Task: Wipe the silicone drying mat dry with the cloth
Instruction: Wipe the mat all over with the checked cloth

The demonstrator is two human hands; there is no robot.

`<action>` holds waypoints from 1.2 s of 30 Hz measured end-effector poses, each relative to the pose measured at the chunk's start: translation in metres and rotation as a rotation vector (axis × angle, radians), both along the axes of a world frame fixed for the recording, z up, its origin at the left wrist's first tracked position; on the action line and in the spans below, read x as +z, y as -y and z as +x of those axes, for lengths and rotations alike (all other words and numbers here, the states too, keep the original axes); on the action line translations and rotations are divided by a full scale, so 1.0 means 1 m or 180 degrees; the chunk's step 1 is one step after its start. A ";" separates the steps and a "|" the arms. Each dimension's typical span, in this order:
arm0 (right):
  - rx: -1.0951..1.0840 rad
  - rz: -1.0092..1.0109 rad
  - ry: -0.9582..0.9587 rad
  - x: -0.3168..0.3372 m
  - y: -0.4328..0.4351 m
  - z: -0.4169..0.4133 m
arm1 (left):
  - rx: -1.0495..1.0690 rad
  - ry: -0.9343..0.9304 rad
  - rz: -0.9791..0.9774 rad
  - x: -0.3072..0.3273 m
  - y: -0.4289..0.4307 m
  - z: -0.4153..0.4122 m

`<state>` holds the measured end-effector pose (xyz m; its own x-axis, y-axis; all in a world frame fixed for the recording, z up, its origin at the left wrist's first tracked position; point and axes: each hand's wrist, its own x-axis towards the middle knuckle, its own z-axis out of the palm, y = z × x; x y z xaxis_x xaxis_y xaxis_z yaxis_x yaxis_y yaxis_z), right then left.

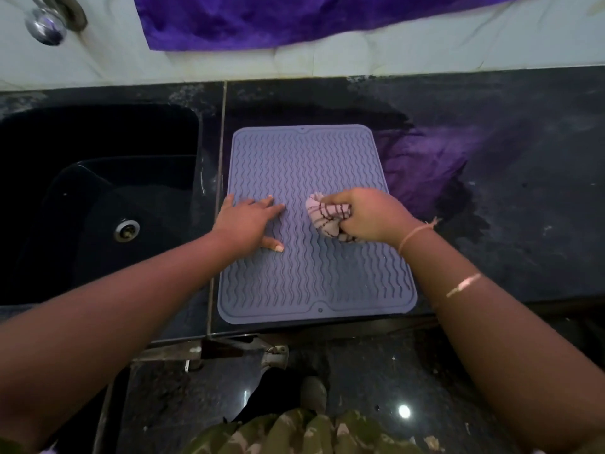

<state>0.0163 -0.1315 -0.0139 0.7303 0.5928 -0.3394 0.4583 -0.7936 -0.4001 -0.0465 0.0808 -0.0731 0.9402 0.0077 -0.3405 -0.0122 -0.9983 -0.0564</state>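
A grey-blue silicone drying mat [311, 158] with wavy ridges lies on the black stone counter, just right of the sink. My left hand [244, 222] presses flat on the mat's left side, fingers straight and spread. My right hand [368, 216] grips a bunched white cloth with dark red stripes [327, 214] and holds it down on the mat's middle right. Part of the cloth is hidden under my fingers.
A black sink [98, 191] with a metal drain [126, 230] sits to the left. A chrome tap [49, 24] is at the top left. Purple fabric [262, 18] hangs on the white back wall. The counter's front edge [327, 326] runs just below the mat.
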 end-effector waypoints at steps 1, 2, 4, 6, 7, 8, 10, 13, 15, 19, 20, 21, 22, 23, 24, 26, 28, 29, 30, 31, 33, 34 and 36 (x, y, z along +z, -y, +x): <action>0.0198 -0.0228 -0.0055 0.002 -0.006 0.004 | 0.0000 -0.0112 -0.0140 0.000 -0.002 -0.004; 0.0470 -0.0573 -0.0278 0.005 -0.014 0.007 | 0.0005 -0.0283 -0.0223 0.000 -0.002 -0.007; 0.0927 -0.1376 -0.0803 0.009 -0.031 0.007 | 0.0006 -0.0570 -0.0196 -0.001 -0.001 -0.009; 0.0729 -0.1683 -0.0890 0.005 -0.050 0.000 | 0.0012 -0.0631 -0.0070 -0.004 0.002 -0.008; 0.0397 -0.1560 -0.0741 -0.001 -0.059 -0.006 | 0.0032 -0.0608 -0.0036 -0.006 0.003 -0.009; 0.0055 -0.1366 -0.0461 -0.009 -0.066 -0.015 | 0.0050 -0.0574 -0.0021 -0.008 0.004 -0.009; -0.0309 -0.1061 0.0424 -0.029 -0.072 -0.034 | 0.0073 -0.0525 0.0008 -0.010 0.005 -0.012; -0.0134 -0.0657 0.1393 -0.054 -0.057 -0.049 | 0.0115 -0.0479 0.0070 -0.010 0.007 -0.013; 0.0107 -0.0410 0.1568 -0.061 -0.042 -0.051 | 0.0119 -0.0447 0.0148 -0.007 0.008 -0.013; 0.0780 -0.0115 0.1480 -0.061 -0.018 -0.064 | 0.0103 -0.0455 0.0333 -0.004 0.012 -0.010; 0.0947 -0.0094 0.1399 -0.060 -0.012 -0.070 | 0.0122 -0.0473 0.0362 -0.004 0.012 -0.010; 0.1086 -0.0086 0.1302 -0.058 -0.007 -0.075 | 0.0130 -0.0491 0.0396 -0.003 0.013 -0.010; 0.1206 -0.0076 0.1198 -0.055 -0.001 -0.080 | 0.0132 -0.0505 0.0424 -0.003 0.013 -0.010; 0.1324 -0.0069 0.1095 -0.052 0.003 -0.085 | 0.0142 -0.0517 0.0435 -0.002 0.013 -0.009; 0.1442 -0.0083 0.0997 -0.049 0.008 -0.088 | 0.0154 -0.0525 0.0427 -0.002 0.014 -0.009; 0.1689 -0.0182 0.0808 -0.042 0.015 -0.093 | 0.0172 -0.0552 0.0381 -0.001 0.013 -0.010; 0.1923 -0.0263 0.0709 -0.038 0.022 -0.092 | 0.0169 -0.0608 0.0320 -0.001 0.012 -0.010; 0.1987 -0.0281 0.0705 -0.036 0.026 -0.090 | 0.0158 -0.0637 0.0291 -0.001 0.011 -0.010; 0.2030 -0.0297 0.0723 -0.035 0.030 -0.087 | 0.0143 -0.0658 0.0268 -0.001 0.010 -0.011; 0.2058 -0.0329 0.0755 -0.033 0.034 -0.083 | 0.0126 -0.0673 0.0253 -0.001 0.009 -0.011; 0.2043 -0.0458 0.0850 -0.030 0.041 -0.073 | 0.0102 -0.0680 0.0220 -0.001 0.008 -0.012; 0.1979 -0.0537 0.0895 -0.029 0.045 -0.066 | 0.0093 -0.0669 0.0203 -0.001 0.007 -0.012; 0.1720 -0.0584 0.0873 -0.022 0.050 -0.052 | 0.0076 -0.0638 0.0207 -0.003 0.008 -0.014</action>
